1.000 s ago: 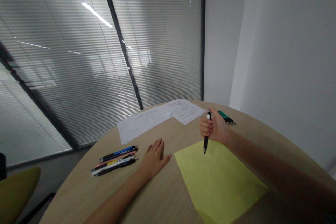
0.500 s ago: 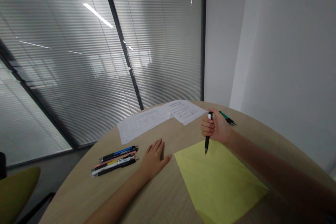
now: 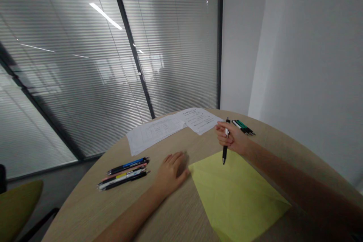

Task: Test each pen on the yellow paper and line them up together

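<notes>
My right hand is closed around a black click pen, held upright with its tip pointing down over the far corner of a yellow sheet of paper. Some of the pen's barrel is hidden by the fingers. My left hand is over the wooden table just left of the paper, palm down, holding nothing. Its fingers are partly bent and slightly blurred, with the thumb apart near the paper's left corner. Left of that hand lies a group of several pens, side by side.
Printed white sheets lie along the far edge of the round table. Several green and black pens rest beyond my right hand. A yellow-green chair stands at the lower left. Glass with blinds rises behind the table.
My left hand has shifted right toward the yellow paper, its fingers bending more. My right hand has loosened and re-angled its grip on the pen, which now stands slightly differently.
</notes>
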Motion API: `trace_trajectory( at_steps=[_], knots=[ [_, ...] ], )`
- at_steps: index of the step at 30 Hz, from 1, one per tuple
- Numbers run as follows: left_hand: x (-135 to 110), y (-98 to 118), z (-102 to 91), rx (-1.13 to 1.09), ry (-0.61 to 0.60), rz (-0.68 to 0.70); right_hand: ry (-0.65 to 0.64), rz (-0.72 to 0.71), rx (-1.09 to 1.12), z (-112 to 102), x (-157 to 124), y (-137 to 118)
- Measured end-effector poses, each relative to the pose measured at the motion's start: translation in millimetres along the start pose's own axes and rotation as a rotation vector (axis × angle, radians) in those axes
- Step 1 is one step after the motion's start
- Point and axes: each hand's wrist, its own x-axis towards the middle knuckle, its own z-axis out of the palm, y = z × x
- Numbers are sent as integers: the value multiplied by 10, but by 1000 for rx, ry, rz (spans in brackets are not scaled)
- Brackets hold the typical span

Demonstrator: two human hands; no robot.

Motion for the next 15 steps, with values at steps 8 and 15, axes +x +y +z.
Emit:
trace_trajectory(
  at_steps=[8, 15],
  knots=[
    [-206, 628, -84, -275, -333, 343, 312, -96, 24, -96, 75, 24],
    [-220, 679, -55, -254, -421, 289, 222, -19, -218, 5, 49, 219]
  ],
)
